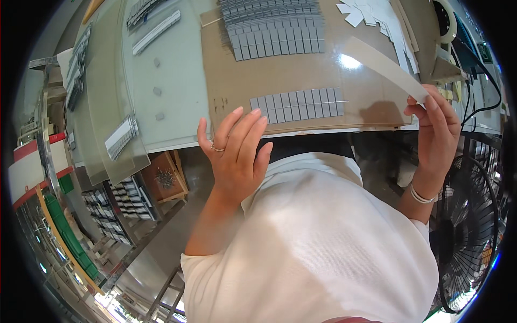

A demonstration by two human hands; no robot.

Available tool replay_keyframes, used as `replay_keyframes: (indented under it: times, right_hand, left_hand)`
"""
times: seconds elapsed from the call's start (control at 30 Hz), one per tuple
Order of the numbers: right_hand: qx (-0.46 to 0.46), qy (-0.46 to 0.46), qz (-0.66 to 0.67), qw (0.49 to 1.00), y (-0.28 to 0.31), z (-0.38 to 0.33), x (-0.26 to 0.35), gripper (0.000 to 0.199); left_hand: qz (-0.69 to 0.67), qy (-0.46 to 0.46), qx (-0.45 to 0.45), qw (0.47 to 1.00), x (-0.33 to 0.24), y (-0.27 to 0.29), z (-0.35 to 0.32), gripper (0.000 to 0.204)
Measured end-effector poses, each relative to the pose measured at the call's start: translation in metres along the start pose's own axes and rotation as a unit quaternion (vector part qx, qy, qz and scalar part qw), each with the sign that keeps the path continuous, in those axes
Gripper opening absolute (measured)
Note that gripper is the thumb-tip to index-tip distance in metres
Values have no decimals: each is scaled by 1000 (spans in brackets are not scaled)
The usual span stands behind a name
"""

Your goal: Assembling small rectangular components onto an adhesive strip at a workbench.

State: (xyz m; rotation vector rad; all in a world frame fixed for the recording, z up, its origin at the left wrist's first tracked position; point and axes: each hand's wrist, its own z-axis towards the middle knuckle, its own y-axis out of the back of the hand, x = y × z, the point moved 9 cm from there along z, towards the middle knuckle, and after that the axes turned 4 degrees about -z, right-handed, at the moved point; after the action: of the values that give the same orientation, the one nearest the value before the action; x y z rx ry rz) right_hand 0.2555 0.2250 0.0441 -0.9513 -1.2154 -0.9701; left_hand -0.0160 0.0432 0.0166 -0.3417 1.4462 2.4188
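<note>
My right hand pinches the lower end of a long, pale strip between thumb and fingers. The strip slants up and to the left over the brown board. A single row of flat grey rectangular pieces lies near the board's front edge, and a thin line or wire runs across it and sticks out at the right end. My left hand is at this row's left end, fingers spread and holding nothing; I cannot tell whether the fingertips touch it. Farther back, many similar rows lie overlapped in a stack.
White strips are heaped at the back right, beside a tape dispenser and black cables. On the left, the glass-like sheet bears three small grey bits and more bundled rows. A black fan stands at my right.
</note>
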Motion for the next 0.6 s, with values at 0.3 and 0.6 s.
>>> replay_keyframes:
  times: [0.3,0.6]
  right_hand:
    - [246,99,-176,948,-82,-24,4,11]
    - [281,259,-338,860,-153,-67,-11,16]
  left_hand:
    - [-24,16,-50,998,19,7,-6,29]
    - [21,-93,-91,991,16,8,-2,28]
